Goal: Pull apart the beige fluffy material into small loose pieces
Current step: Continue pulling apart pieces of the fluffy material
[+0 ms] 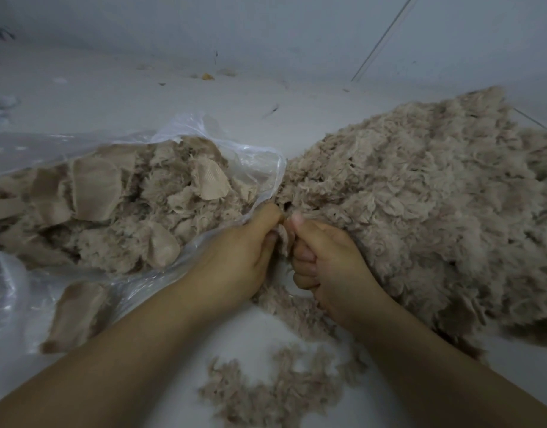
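Nearest to me I am seeing loose shreds (266, 393) of the beige material lying scattered on the pale floor (250, 338), between my two forearms. Just beyond them my left hand (241, 254) and my right hand (324, 267) are coming close together, both with curled fingers, and they are pinching one small tuft (284, 237) of the material between them. On the right the big fluffy pile (420, 196) is lying, and my right hand is touching its edge. On the left a clear plastic bag (250, 156) is lying open, holding denser beige clumps (127, 205), some with smooth flat faces. Further away the floor is meeting a pale wall (266, 32), with a few small bits of debris (208, 76) near it
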